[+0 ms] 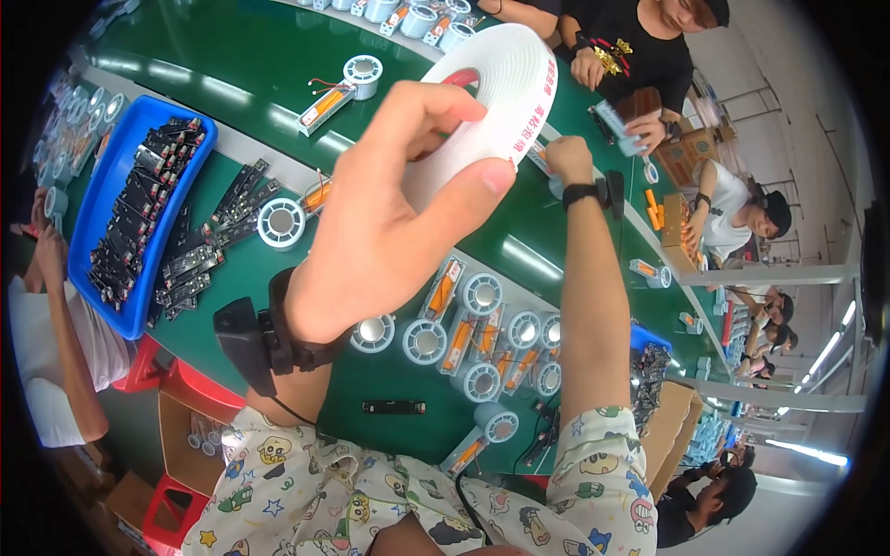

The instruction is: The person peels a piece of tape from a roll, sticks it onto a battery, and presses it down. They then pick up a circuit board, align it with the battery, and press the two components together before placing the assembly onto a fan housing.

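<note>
My left hand [371, 213] is raised close to the camera and grips a roll of white tape [527, 83] with red print, thumb on its near side and fingers at its core hole. My right hand [569, 159] reaches out past the roll over the far side of the green table. Its fingers are curled down beside a light blue part [540, 156], and what they hold is hidden. Below my arms stand several light blue fan-like units [481, 294] with orange batteries. One black circuit board [394, 407] lies nearest me.
To the left, a blue bin [78, 232] holds black circuit boards, with a loose pile of boards [192, 271] beside it. Another unit [362, 76] lies on the green conveyor [232, 56]. Co-workers sit across and on both sides. A cardboard box [181, 435] stands at lower left.
</note>
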Motion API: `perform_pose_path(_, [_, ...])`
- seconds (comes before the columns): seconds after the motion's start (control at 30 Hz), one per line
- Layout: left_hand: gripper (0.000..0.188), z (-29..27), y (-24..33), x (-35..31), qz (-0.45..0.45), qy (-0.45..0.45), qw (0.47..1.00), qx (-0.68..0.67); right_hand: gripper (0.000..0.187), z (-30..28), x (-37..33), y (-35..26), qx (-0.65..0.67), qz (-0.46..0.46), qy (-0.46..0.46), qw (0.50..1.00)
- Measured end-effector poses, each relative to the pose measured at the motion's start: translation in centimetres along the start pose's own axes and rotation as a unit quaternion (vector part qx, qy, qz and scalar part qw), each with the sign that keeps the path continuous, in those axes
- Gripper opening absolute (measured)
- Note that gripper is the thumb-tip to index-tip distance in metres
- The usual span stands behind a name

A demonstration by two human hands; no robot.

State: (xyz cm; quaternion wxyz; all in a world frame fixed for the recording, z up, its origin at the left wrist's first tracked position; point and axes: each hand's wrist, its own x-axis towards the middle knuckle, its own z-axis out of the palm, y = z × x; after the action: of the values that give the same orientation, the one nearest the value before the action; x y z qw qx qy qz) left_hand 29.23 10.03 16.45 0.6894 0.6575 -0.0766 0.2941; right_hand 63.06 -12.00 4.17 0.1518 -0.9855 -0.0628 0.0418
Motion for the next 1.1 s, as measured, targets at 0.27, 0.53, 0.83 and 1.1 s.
perform_pose_path(0.27, [0.045, 1.2, -1.1, -0.5, 0.006, -0.047, 0.994, 0.099, 0.026, -8.3, -21.0, -7.4, 0.357, -0.29, 0.204, 0.864])
perform_pose_path(0.53, [0.053, 2.9, -0.5, -0.8, -0.016, -0.141, 0.973, 0.183, 0.025, -10.7, -26.7, -7.1, 0.2, -0.48, 0.235, 0.821])
perform_pose_path(0.83, [0.052, 4.3, -0.3, -1.7, -0.022, -0.198, 0.962, 0.189, 0.032, -11.3, -27.9, -3.9, 0.27, -0.509, 0.154, 0.803])
perform_pose_path(1.1, [0.052, 5.7, -0.1, -2.1, 0.049, -0.219, 0.957, 0.183, 0.046, -12.1, -30.0, -1.7, 0.336, -0.454, 0.093, 0.82])
